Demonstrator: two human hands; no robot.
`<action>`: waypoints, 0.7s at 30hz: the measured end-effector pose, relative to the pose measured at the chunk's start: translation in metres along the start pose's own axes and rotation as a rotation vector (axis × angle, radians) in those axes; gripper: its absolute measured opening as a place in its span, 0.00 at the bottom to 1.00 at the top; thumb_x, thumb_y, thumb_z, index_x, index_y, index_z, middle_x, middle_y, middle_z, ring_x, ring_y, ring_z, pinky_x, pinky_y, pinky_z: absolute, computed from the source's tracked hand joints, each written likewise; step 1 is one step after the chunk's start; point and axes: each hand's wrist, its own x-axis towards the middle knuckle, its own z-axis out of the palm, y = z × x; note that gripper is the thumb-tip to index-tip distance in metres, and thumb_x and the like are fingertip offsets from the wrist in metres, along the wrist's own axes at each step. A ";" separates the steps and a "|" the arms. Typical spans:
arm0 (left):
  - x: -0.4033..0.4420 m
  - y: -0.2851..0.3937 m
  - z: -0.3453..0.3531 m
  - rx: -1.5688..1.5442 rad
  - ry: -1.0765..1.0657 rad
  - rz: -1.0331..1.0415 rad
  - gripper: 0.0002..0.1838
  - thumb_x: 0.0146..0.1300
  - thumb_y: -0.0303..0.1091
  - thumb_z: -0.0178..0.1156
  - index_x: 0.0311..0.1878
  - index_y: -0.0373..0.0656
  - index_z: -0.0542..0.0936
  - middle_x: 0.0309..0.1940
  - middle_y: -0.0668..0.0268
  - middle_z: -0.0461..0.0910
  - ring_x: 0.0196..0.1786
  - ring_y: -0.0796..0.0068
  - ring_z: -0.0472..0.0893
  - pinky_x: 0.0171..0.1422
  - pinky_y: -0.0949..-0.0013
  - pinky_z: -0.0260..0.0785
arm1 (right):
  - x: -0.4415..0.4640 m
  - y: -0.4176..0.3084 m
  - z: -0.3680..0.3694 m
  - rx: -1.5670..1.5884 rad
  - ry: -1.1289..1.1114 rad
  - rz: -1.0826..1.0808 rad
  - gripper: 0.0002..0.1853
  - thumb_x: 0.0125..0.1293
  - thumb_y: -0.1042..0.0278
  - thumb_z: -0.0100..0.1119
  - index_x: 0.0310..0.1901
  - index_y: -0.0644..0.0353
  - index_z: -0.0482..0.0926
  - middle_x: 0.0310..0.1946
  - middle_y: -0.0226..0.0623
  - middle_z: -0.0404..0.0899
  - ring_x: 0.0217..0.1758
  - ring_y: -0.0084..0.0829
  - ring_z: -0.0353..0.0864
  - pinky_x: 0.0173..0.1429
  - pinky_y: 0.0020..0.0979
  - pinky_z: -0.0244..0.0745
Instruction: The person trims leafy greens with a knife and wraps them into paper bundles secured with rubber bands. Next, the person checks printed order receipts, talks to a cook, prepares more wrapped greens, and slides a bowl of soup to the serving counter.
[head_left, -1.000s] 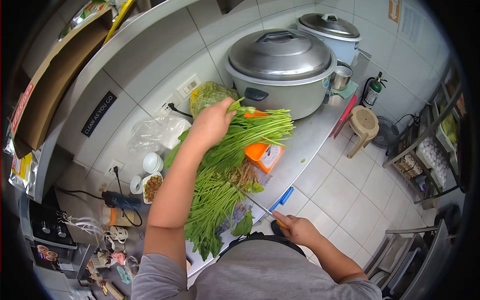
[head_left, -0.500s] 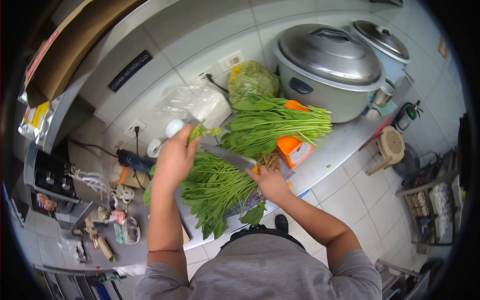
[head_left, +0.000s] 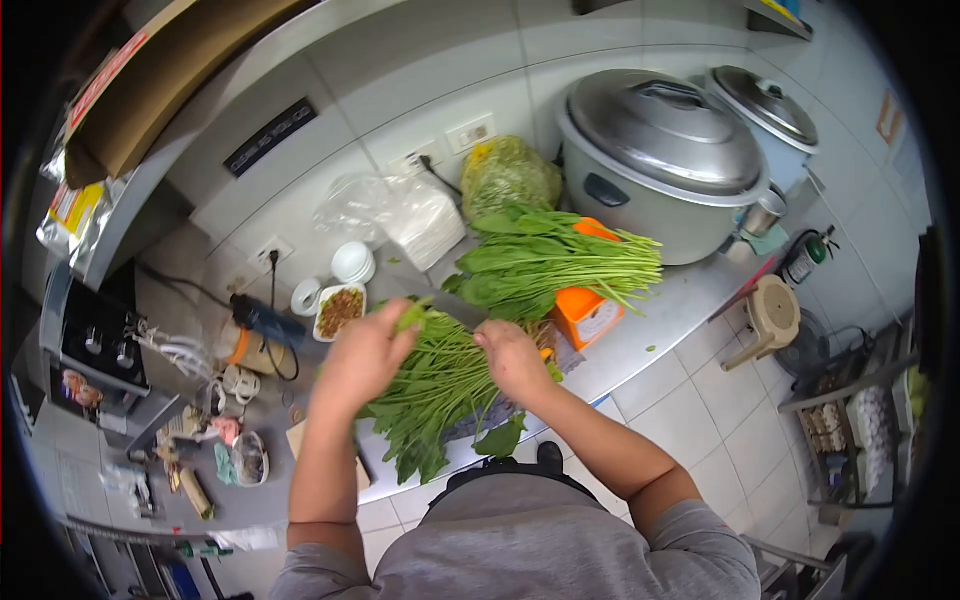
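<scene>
My left hand [head_left: 365, 352] is closed on a small piece of leafy greens [head_left: 412, 316], held above the left side of a pile of long-stemmed greens [head_left: 440, 378]. In my right hand [head_left: 515, 362] is a knife, its blade [head_left: 458, 309] pointing left towards the greens in my left hand. Part of the knife's handle is hidden by my fingers. The pile lies on a dark cloth [head_left: 570, 358] on the metal counter. Beyond my right hand, a bundle of greens [head_left: 550, 255] rests on an orange kitchen scale [head_left: 588, 318].
Behind the greens stand a large rice cooker [head_left: 660, 135] and a plastic bag of greens [head_left: 508, 178]. Left of them are clear plastic bags [head_left: 420, 220], white round containers [head_left: 352, 262] and a dish of brown bits [head_left: 341, 312]. A stool [head_left: 772, 310] stands on the floor at right.
My left hand has come down closer to the pile with the greens, uncovering the dish of brown bits. My right hand and the knife have shifted slightly left. The camera view has tilted a little.
</scene>
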 end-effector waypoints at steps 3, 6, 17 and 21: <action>0.040 0.037 -0.004 0.169 0.047 0.192 0.13 0.62 0.34 0.56 0.49 0.41 0.75 0.34 0.46 0.79 0.40 0.43 0.79 0.43 0.51 0.70 | -0.014 -0.002 0.010 -0.132 0.066 0.031 0.21 0.64 0.63 0.58 0.57 0.63 0.73 0.50 0.49 0.74 0.56 0.47 0.73 0.60 0.43 0.67; 0.100 0.094 0.020 0.225 0.054 0.439 0.13 0.61 0.34 0.57 0.48 0.41 0.74 0.39 0.49 0.79 0.43 0.47 0.79 0.46 0.50 0.71 | -0.020 -0.022 -0.003 -0.194 0.097 -0.024 0.26 0.64 0.63 0.58 0.62 0.61 0.69 0.58 0.51 0.69 0.63 0.47 0.68 0.65 0.43 0.64; 0.205 0.159 0.184 0.269 -0.164 0.627 0.34 0.60 0.48 0.65 0.66 0.44 0.69 0.57 0.56 0.72 0.64 0.57 0.69 0.68 0.53 0.60 | -0.131 0.018 -0.069 0.008 0.129 0.091 0.22 0.60 0.75 0.59 0.57 0.62 0.73 0.51 0.46 0.75 0.56 0.47 0.73 0.61 0.41 0.70; 0.199 0.157 0.163 0.200 -0.141 0.603 0.46 0.51 0.51 0.72 0.70 0.44 0.64 0.62 0.54 0.70 0.67 0.54 0.67 0.72 0.55 0.58 | -0.165 0.024 -0.088 0.001 0.193 0.220 0.21 0.60 0.77 0.58 0.56 0.62 0.74 0.49 0.47 0.76 0.55 0.47 0.74 0.60 0.40 0.70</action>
